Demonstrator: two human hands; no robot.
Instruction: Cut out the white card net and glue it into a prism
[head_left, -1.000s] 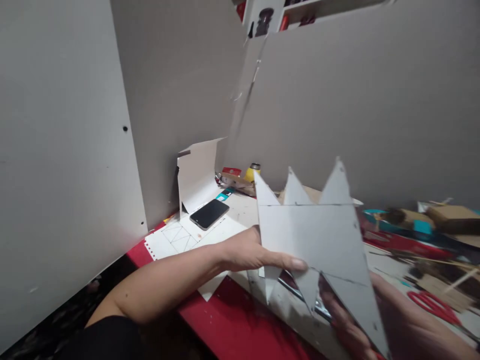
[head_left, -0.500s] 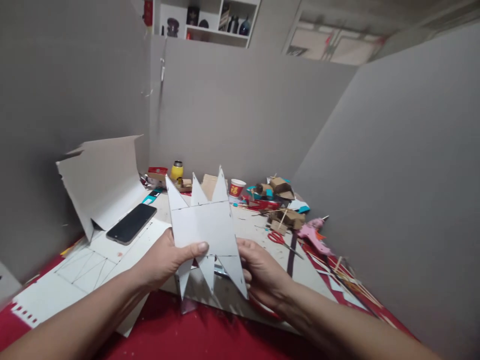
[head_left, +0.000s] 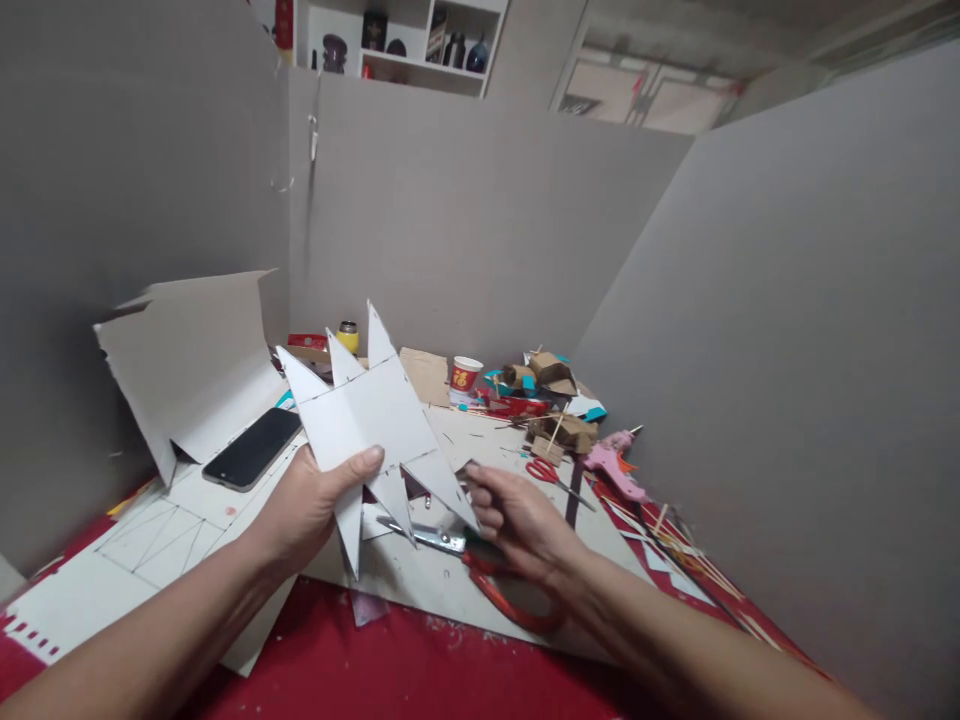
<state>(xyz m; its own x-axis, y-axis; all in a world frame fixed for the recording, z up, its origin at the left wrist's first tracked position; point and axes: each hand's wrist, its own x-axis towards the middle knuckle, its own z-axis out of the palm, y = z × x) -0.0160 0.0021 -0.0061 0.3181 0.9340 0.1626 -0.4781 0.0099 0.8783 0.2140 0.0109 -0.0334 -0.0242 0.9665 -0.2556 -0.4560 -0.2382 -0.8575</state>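
Observation:
My left hand (head_left: 306, 512) grips a white cardboard cutout (head_left: 367, 412), thumb on its front. The cutout is a creased rectangle with pointed triangles along its top and bottom edges, tilted to the left above the table. My right hand (head_left: 525, 525) is at the cutout's lower right triangle, with curled fingers pinching its tip. Red-handled scissors (head_left: 439, 539) lie on the board just below both hands.
A black phone (head_left: 251, 448) lies on a white sheet with drawn lines (head_left: 150, 530). A bent cardboard sheet (head_left: 202, 360) leans at left. Further back are a red cup (head_left: 465, 375), a pink glue gun (head_left: 611, 462), cardboard scraps and sticks. Grey partitions enclose the red table (head_left: 420, 670).
The view swung right and steadied. The cutout tilted left and rose slightly in my left hand. My right hand slid from behind it to its lower right tip, uncovering the scissors.

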